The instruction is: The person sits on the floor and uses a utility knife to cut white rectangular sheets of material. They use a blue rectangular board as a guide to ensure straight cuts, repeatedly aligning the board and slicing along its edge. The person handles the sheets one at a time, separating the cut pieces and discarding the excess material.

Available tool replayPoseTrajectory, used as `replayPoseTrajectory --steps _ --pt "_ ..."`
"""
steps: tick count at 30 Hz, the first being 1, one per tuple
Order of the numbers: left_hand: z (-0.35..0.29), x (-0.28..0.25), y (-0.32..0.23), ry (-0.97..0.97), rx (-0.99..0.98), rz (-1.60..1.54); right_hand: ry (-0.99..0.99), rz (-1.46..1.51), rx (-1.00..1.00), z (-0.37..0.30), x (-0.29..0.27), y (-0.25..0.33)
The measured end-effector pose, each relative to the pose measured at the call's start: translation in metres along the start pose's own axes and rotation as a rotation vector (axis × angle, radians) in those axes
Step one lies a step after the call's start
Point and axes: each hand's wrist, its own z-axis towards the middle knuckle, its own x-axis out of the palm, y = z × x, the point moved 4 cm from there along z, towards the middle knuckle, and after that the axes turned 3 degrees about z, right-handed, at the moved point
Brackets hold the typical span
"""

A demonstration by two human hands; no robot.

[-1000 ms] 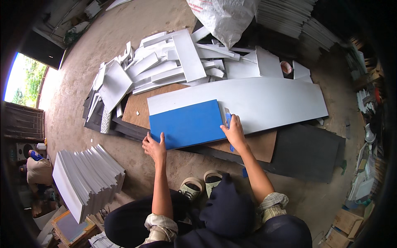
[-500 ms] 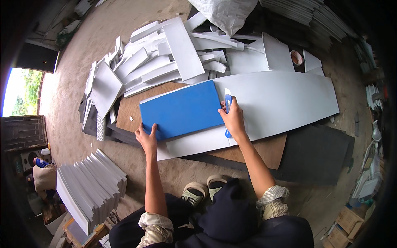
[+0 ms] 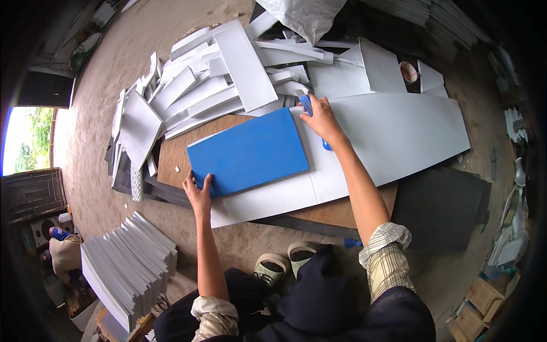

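The left hand (image 3: 199,192) presses flat, fingers spread, on the near left corner of the blue board (image 3: 249,153). The right hand (image 3: 322,117), closed around a blue utility knife (image 3: 307,106), sits at the board's far right edge. The board's long axis runs between both hands, lying on the large white sheet (image 3: 393,137). Beyond lie white offcuts (image 3: 216,80).
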Motion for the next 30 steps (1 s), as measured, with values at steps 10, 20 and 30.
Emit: replayPoseTrajectory --steps 10,20,30 --pt "-0.021 -0.014 0.01 0.003 -0.023 -0.155 -0.075 0.35 0.199 -0.061 -0.012 0.0" --pt "-0.019 -0.01 0.009 0.036 -0.015 -0.238 -0.033 0.4 0.154 -0.13 -0.001 0.005" --pt "-0.013 -0.011 0.017 -0.009 0.017 -0.119 -0.102 0.388 0.121 -0.131 0.001 0.009"
